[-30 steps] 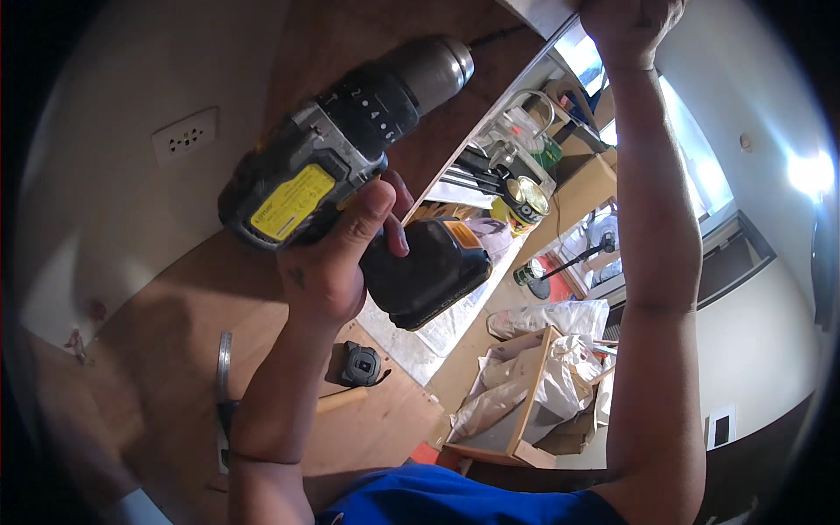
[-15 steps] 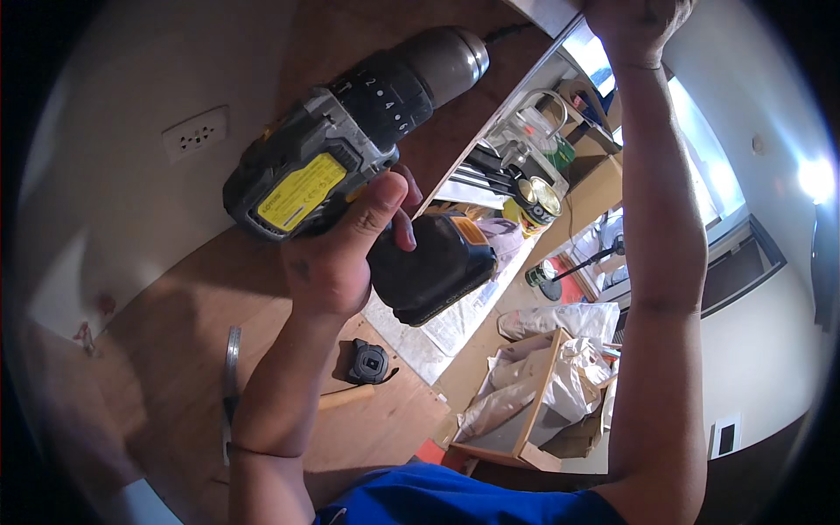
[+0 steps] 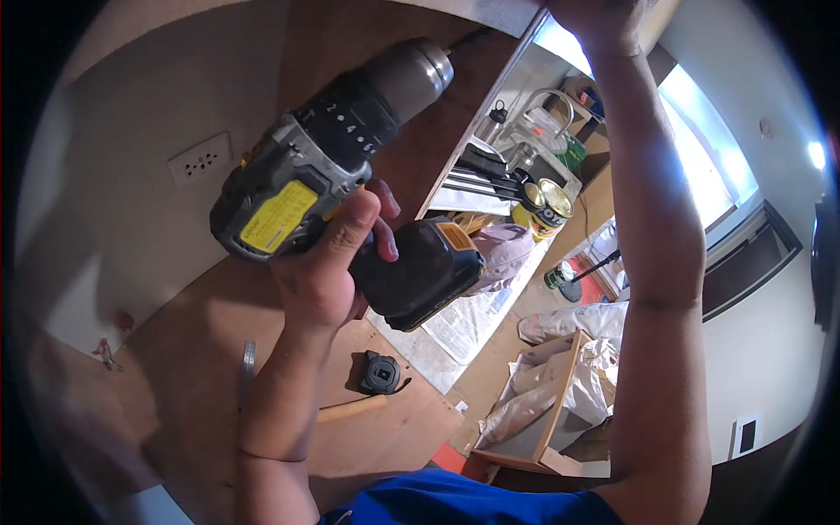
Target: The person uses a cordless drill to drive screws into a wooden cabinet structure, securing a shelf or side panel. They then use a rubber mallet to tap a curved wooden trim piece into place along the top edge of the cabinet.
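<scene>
My left hand [image 3: 324,271] is wrapped round the grip of a black and grey cordless drill [image 3: 328,144] with a yellow label. The thumb lies along the near side, and the battery sticks out past the fingers. Its thin dark bit [image 3: 470,39] points up and right, close to a brown wooden panel; whether the tip touches is hard to make out. My right hand [image 3: 604,24] is raised at the top edge, beside the end of a pale-edged board [image 3: 528,31]. Its fingers are cut off by the frame.
On the wooden surface [image 3: 184,385] below lie a black tape measure [image 3: 381,374], a wooden handle [image 3: 352,408] and a metal strip [image 3: 249,357]. A wall socket [image 3: 200,160] is at left. Cans [image 3: 551,206] stand at right, above a wooden drawer [image 3: 560,407] holding bags.
The drill has shifted slightly left and down in the picture, still in my left hand. My right hand sits further left and higher, with more of it out of frame. The whole view has moved a little.
</scene>
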Action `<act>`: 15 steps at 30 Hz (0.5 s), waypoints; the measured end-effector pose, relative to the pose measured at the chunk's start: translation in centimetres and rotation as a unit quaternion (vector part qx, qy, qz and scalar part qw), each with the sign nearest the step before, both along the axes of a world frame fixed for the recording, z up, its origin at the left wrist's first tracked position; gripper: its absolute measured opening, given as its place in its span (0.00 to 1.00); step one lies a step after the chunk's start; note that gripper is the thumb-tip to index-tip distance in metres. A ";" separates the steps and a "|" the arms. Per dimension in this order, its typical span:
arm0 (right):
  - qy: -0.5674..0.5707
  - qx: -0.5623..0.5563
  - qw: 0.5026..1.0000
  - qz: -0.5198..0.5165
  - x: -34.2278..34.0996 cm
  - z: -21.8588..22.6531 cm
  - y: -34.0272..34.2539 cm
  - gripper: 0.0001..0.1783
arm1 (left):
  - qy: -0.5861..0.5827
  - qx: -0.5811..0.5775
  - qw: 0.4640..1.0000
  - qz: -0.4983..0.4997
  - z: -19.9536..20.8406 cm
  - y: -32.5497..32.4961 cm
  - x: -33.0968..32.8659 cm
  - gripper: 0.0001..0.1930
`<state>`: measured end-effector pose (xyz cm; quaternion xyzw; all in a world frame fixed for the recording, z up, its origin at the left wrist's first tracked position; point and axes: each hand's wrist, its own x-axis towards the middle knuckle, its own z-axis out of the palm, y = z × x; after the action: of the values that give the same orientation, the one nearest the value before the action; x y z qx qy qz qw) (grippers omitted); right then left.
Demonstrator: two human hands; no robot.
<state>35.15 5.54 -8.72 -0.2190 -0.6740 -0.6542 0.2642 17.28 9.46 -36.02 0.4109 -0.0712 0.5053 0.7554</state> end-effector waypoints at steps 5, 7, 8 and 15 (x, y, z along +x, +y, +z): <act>-0.030 -0.020 0.999 -0.006 -0.1 0.2 -0.2 0.20 | 0.005 0.010 1.000 0.022 0.5 -0.1 -0.1 0.19; -0.018 -0.035 0.999 -0.001 0.1 0.3 -0.1 0.20 | 0.003 0.015 1.000 0.016 0.5 0.2 -0.2 0.19; -0.025 -0.027 0.999 -0.009 0.3 0.5 -0.1 0.19 | 0.003 0.015 1.000 0.015 0.6 0.2 -0.2 0.19; -0.038 -0.003 0.999 -0.032 0.5 0.6 -0.4 0.17 | -0.010 0.017 1.000 -0.004 0.7 0.4 0.1 0.18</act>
<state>35.69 5.11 -8.13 -0.2161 -0.6783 -0.6680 0.2170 17.33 9.85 -35.28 0.4184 -0.0886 0.5053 0.7496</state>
